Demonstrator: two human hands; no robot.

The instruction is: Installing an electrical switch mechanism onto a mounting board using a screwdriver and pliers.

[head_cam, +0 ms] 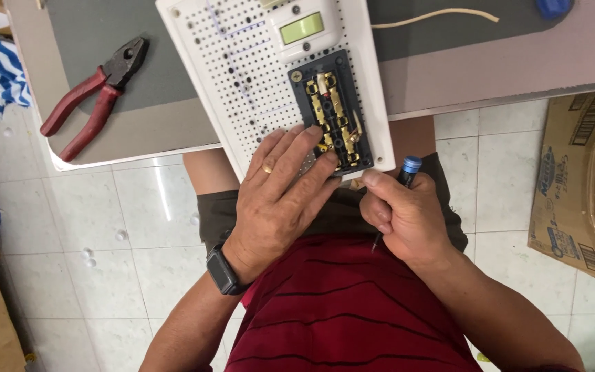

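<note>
White floor tiles lie under a grey desk (173, 131). At the desk's near edge sits a white board with holes (242, 69), sticking out over the edge, its long side running from the person out toward the far edge, tilted a little. A black block with gold metal parts (332, 110) sits on it, long the same way. A brown cardboard box (583, 186) with blue print stands on the floor to the right. Red pliers (91, 96) lie near the desk's left corner. The left hand (277, 200) is spread flat, fingers touching the block. The right hand (404, 217) is curled tight around a small screwdriver (408, 169) with a blue cap, just beside the board's near corner.
</note>
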